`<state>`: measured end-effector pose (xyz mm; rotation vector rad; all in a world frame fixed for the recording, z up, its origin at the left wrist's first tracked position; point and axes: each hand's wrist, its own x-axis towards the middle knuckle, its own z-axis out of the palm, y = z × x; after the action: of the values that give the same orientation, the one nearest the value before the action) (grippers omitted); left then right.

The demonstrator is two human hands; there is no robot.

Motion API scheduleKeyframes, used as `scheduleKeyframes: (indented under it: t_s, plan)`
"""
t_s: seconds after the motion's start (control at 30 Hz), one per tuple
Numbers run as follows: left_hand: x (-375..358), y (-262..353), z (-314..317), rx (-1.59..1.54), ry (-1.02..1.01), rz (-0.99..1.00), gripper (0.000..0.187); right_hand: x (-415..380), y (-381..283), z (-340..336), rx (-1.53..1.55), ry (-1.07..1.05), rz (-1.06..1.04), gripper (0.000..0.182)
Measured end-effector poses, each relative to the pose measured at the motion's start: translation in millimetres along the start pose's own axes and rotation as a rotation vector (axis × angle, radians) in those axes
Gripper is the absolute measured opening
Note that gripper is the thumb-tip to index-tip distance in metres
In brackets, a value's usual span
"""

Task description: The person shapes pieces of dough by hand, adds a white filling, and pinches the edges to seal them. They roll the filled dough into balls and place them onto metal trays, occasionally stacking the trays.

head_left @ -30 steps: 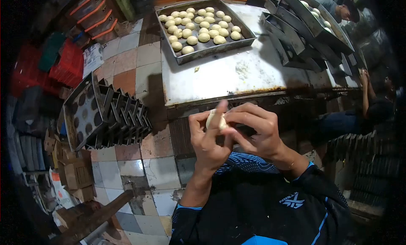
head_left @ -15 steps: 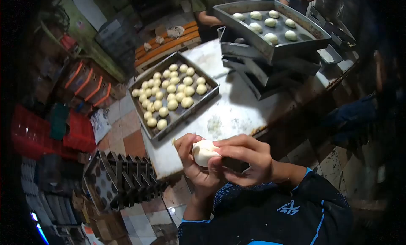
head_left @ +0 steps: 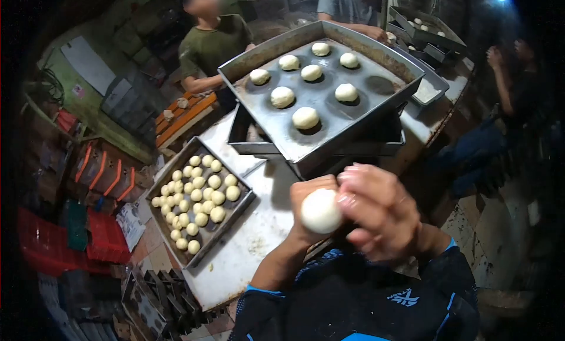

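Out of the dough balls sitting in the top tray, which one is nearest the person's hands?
The dough ball lowest in view, near the front corner of the top tray, closest to the left hand. The other seven lie farther back.

On the black shirt [head_left: 365, 305], a pale logo [head_left: 404, 297] shows a large X-like mark; the small letters around it are too blurred to read surely. Print on the white sack [head_left: 130, 226] is illegible.

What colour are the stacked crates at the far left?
Red crates, seen best in the head view.
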<state>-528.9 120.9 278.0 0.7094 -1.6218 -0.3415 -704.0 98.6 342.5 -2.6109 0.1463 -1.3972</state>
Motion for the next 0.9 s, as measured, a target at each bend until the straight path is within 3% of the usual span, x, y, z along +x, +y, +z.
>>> scheduleKeyframes:
  t_s: [0.07,0.1,0.13,0.2,0.23,0.27,0.3,0.33,0.4,0.47,0.5,0.53,0.67,0.73,0.8,0.83,0.87,0.9]
  plan:
    - [-12.9,-20.4,24.5,0.591,-0.33,-0.145,0.02,5.1,14.1,6.3,-0.097,-0.182,-0.155,0.035]
    - [-11.1,-28.3,33.4,0.656,-0.402,-0.143,0.022,3.9,24.5,1.3,-0.095,-0.199,-0.144,0.036]
    - [-1.2,-28.4,35.9,0.508,-0.379,-0.188,0.027,3.8,36.5,-5.9,-0.093,-0.218,-0.138,0.036]
    - [22.7,-17.8,34.9,-0.2,-0.215,-0.41,0.041,17.5,63.0,-25.9,0.136,-0.231,0.062,0.026]
    - [34.5,-11.7,30.9,-0.325,-0.202,-0.494,0.049,25.6,82.9,-39.5,0.161,-0.239,0.119,0.021]
    - [52.3,-3.6,22.6,-0.268,-0.323,-0.635,0.054,32.1,101.8,-47.3,0.146,-0.18,0.27,0.016]
    - [51.6,-3.5,19.9,-0.243,-0.25,-0.553,0.066,33.8,126.5,-48.0,0.207,-0.071,0.5,0.019]
    - [47.8,-5.2,15.0,-0.278,-0.241,-0.534,0.059,42.6,159.5,-55.8,0.098,-0.076,0.589,0.021]
    - [42.6,-2.0,-3.4,-0.26,-0.284,-0.521,0.058,56.9,234.5,-61.9,-0.133,-0.205,0.562,0.032]
    - [26.1,5.9,-29.8,-0.239,-0.237,-0.459,0.044,54.1,282.8,-65.3,-0.2,-0.865,0.609,0.051]
    - [13.7,13.1,-45.8,-0.151,-0.16,-0.398,0.04,47.3,301.8,-65.3,-0.232,-1.197,0.605,0.061]
    - [-1.7,26.6,-66.2,-0.053,-0.084,-0.426,0.034,26.9,320.6,-67.6,-0.294,-1.197,0.486,0.079]
    - [-125.7,48.7,-131.6,-0.038,0.574,-0.527,0.026,54.6,293.0,-64.3,0.001,-1.118,0.866,0.081]
    - [-198.7,53.0,-166.6,0.434,0.782,-0.739,0.022,24.5,328.6,-75.3,-0.582,-0.693,0.471,0.061]
    - [-286.3,53.9,-193.9,0.654,1.127,-0.762,0.017,25.5,322.6,-58.1,-0.71,-0.398,0.348,0.059]
    - [-344.2,44.7,-205.7,0.769,1.395,-0.753,0.017,25.4,316.6,-43.8,-0.725,-0.313,0.288,0.057]
    - [-400.4,50.5,-217.4,0.812,1.581,-0.942,0.018,25.5,306.4,-25.1,-0.736,-0.25,0.223,0.056]
    - [-456.9,55.5,-225.3,0.844,1.746,-0.938,0.019,25.5,296.9,-6.0,-0.752,-0.195,0.159,0.055]
